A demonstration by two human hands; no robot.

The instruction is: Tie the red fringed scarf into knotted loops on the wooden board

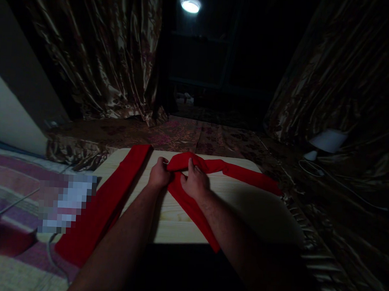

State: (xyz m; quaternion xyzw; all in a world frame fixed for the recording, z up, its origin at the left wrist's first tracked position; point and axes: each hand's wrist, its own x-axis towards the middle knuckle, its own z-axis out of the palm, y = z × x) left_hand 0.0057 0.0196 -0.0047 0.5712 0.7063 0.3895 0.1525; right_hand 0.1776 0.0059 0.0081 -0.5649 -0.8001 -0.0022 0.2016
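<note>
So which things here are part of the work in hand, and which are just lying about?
In hand:
- left hand and right hand, both gripping the folded red cloth
- second red cloth strip, flat beside them
- wooden board underneath

Lying about:
- white cable
- white object at right
- curtains
- striped rug

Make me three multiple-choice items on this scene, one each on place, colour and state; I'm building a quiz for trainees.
1. Where does the second cloth strip lie?
A. left of the hands
B. on the right curtain
C. under the lamp

2. What colour is the cloth in hand?
A. blue
B. red
C. white

3. How are the hands?
A. both on the cloth
B. both off it
C. one raised

Answers: 1 A, it runs down the board's left edge. 2 B, plainly red. 3 A, left hand and right hand pinch the cloth's bend.
</note>
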